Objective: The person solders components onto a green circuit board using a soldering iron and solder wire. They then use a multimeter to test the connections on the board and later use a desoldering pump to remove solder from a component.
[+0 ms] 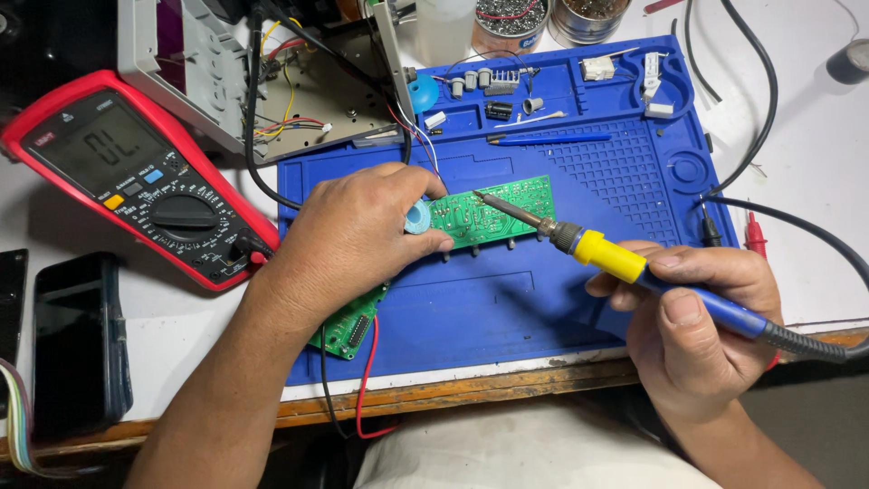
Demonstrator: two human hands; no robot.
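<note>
Now | left hand (348, 240) curled, pinning green circuit board (489, 210) | right hand (701, 312) gripping soldering iron (615, 258)

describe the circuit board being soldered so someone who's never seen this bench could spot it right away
Find the big blue work mat in the middle of the bench. Near its centre lies a long green circuit board, pinned by the left hand, with the soldering iron tip on it. A second green board by the mat's front-left corner lies partly under the wrist.

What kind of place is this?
Probably an electronics repair bench: a soldering iron touches a green circuit board on a blue work mat, with a red multimeter beside it.
</note>
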